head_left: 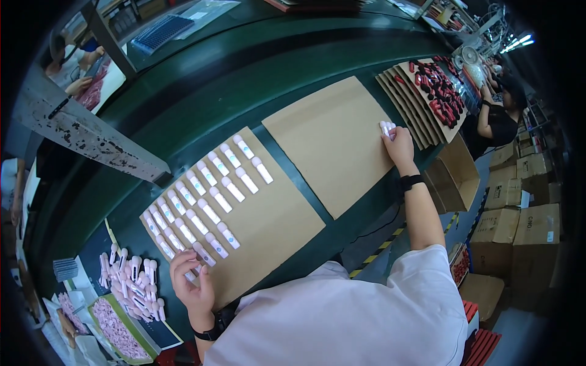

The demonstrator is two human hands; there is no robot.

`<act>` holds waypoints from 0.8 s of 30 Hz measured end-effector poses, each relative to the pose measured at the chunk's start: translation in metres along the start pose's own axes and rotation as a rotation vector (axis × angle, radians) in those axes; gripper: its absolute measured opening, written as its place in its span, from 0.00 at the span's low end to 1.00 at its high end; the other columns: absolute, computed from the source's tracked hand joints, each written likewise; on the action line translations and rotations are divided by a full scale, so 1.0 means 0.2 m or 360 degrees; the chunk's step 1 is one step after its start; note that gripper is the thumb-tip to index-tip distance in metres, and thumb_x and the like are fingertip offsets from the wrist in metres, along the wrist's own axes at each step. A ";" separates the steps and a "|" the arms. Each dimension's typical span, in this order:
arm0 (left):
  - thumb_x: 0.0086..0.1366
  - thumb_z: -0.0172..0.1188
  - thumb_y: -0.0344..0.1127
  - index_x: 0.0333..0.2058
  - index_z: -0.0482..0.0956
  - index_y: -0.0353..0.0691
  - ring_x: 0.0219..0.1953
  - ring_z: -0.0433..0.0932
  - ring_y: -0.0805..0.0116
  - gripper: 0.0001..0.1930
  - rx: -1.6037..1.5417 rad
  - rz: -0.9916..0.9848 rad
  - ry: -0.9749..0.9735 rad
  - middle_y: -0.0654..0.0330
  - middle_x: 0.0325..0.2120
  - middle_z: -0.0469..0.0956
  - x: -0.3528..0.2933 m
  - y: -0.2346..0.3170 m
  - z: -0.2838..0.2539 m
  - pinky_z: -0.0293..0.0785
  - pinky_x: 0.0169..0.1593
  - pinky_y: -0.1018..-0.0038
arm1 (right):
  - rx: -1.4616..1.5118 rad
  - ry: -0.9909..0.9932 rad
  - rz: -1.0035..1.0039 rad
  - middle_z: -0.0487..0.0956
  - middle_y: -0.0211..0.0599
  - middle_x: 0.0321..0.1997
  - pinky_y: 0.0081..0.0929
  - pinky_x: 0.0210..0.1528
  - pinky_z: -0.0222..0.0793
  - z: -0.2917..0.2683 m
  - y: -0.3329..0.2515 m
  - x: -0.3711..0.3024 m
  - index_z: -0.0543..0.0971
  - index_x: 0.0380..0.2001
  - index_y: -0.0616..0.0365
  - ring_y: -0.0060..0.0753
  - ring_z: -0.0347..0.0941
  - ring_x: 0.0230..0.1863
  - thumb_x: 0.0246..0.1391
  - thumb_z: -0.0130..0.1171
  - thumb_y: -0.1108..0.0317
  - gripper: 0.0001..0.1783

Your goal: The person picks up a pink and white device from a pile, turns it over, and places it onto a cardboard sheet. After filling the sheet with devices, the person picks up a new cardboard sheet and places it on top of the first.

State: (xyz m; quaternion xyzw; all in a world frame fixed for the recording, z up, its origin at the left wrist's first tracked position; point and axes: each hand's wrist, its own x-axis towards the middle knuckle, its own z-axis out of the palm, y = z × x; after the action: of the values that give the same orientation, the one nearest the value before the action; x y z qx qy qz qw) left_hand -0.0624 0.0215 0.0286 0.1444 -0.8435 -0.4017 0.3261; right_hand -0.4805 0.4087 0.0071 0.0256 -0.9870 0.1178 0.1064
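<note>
Several small white tubes with rounded pale-pink heads (220, 198), some with a blue round mark, lie in slanting rows on the left cardboard sheet (278, 216). My left hand (194, 287) is over the near end of these rows, thumb and fingers apart. Beneath it, one pink-headed tube (191, 276) is partly hidden. At the right edge of a second cardboard sheet (329, 140), my right hand (400, 148) is closed on a small bunch of pink-headed tubes (386, 127). Its fingers partly cover them.
A heap of pink-headed tubes (131, 283) lies at left, beside a box of small pink pieces (116, 326). Right of the sheets, stacked cardboard (406, 107) bears red and black pieces (441, 94). A metal post (91, 128) stands at left. A person (497, 116) works at far right.
</note>
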 end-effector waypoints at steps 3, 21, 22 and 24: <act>0.59 0.57 0.23 0.36 0.71 0.36 0.48 0.73 0.58 0.07 -0.0038 -0.0019 -0.0008 0.51 0.41 0.74 -0.01 0.01 -0.01 0.60 0.63 0.58 | -0.0034 -0.0158 0.0147 0.77 0.45 0.42 0.38 0.48 0.72 -0.01 -0.04 0.00 0.78 0.34 0.57 0.47 0.75 0.45 0.50 0.64 0.62 0.12; 0.54 0.64 0.25 0.45 0.76 0.34 0.46 0.77 0.55 0.17 -0.0211 -0.0120 -0.0357 0.49 0.45 0.78 0.18 0.24 -0.04 0.70 0.53 0.62 | 0.1517 -0.0911 -0.1798 0.75 0.35 0.35 0.24 0.36 0.66 -0.32 -1.21 -0.96 0.74 0.36 0.57 0.31 0.71 0.35 0.45 0.68 0.78 0.15; 0.54 0.65 0.26 0.44 0.77 0.34 0.45 0.77 0.56 0.17 -0.0209 -0.0126 -0.0384 0.50 0.43 0.78 0.17 0.23 -0.04 0.71 0.53 0.62 | 0.1541 -0.0893 -0.1886 0.76 0.36 0.35 0.24 0.36 0.66 -0.32 -1.24 -0.99 0.74 0.36 0.57 0.32 0.71 0.35 0.44 0.69 0.78 0.16; 0.53 0.68 0.27 0.43 0.78 0.35 0.43 0.78 0.57 0.17 -0.0218 -0.0128 -0.0436 0.53 0.40 0.80 0.15 0.22 -0.04 0.72 0.53 0.61 | 0.1587 -0.0891 -0.1917 0.76 0.36 0.35 0.25 0.36 0.66 -0.31 -1.28 -1.03 0.74 0.37 0.57 0.32 0.71 0.35 0.44 0.69 0.78 0.16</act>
State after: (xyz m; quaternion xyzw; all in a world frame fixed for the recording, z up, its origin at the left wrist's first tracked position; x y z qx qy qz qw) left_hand -0.0776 0.0293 0.0791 0.0992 -0.8442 -0.4870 0.2006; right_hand -0.2477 0.1794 0.0804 0.6220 -0.6264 0.4537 -0.1220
